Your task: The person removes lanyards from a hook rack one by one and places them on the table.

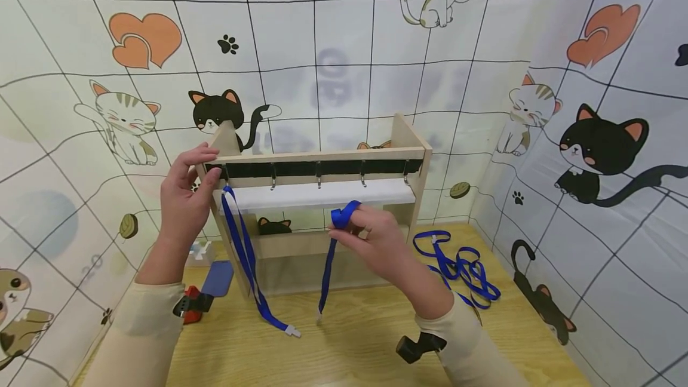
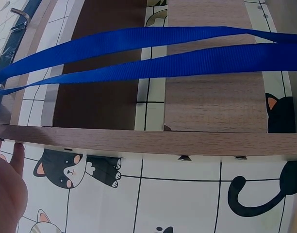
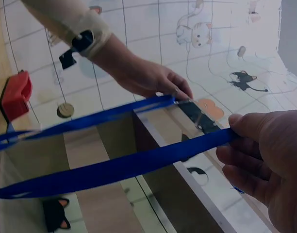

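My left hand (image 1: 185, 196) grips the upper left corner of a wooden rack (image 1: 317, 246), its thumb on the front by the black hook strip (image 1: 292, 169). From the leftmost hook hangs a blue lanyard (image 1: 244, 249), its white clip end (image 1: 292, 331) low in front of the rack; the left wrist view shows its two straps (image 2: 139, 39) running side by side. In front of the rack's middle, my right hand (image 1: 378, 240) pinches a second blue lanyard (image 1: 328, 273) near its top loop between thumb and fingers. This one dangles down from the hand, below the free hooks.
More blue lanyards (image 1: 462, 270) lie in a loose tangle on the wooden table (image 1: 365, 339), right of the rack. Left of it are a blue flat piece (image 1: 218, 278), a red object (image 3: 16, 94) and a small white item (image 1: 200, 254). Cat-print walls (image 1: 344, 34) enclose the table.
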`<state>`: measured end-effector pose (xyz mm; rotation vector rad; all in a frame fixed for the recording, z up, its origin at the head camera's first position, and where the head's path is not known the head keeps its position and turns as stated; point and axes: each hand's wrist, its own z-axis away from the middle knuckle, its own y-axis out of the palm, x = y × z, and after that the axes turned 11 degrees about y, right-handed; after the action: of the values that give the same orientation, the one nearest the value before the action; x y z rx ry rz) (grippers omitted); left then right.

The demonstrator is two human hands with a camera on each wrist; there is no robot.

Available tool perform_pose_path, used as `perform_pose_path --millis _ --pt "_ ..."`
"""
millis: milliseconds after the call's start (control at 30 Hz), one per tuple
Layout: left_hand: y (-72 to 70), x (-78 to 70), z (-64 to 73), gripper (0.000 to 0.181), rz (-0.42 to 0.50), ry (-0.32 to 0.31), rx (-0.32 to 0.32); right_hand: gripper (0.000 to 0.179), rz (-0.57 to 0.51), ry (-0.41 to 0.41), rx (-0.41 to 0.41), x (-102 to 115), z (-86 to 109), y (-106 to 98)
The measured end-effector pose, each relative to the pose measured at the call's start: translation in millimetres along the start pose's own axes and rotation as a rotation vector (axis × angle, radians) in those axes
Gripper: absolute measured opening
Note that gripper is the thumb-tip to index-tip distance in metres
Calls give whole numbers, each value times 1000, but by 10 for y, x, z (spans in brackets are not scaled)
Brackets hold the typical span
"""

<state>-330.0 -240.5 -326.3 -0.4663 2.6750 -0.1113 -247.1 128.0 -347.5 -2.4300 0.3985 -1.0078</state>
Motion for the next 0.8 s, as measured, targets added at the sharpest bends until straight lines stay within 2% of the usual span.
perform_pose_path --millis 100,367,800 --pt "5 -17 -5 27 2 0 0 9 37 9 -36 -76 54 -131" --pt "-1 -23 -2 27 -2 3 -3 10 129 96 -66 -240 196 -453" --pt "-1 -35 -1 28 -12 -3 5 16 246 116 -181 -524 389 -886"
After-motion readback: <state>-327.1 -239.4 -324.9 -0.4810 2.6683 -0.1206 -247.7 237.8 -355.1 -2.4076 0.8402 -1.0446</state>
